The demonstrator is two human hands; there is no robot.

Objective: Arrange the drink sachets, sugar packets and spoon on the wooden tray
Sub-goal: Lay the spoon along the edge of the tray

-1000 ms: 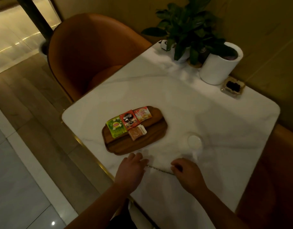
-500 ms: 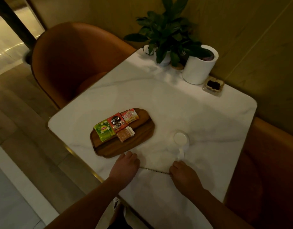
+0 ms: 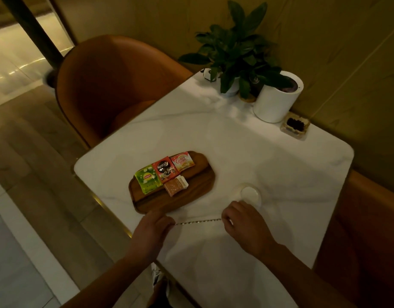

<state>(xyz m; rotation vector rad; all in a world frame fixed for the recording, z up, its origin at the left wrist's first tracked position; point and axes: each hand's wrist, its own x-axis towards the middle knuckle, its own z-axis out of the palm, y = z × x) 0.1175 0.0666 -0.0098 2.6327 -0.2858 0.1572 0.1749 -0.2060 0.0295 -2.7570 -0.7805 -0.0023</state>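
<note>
Glossy foil sachets on smooth dark wooden tray, polished marble table

Café: marble table, armchair

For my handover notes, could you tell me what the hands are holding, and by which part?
Both hands hold one slender metal spoon above the white marble table: the left hand at one end, the right hand at the other.
</note>
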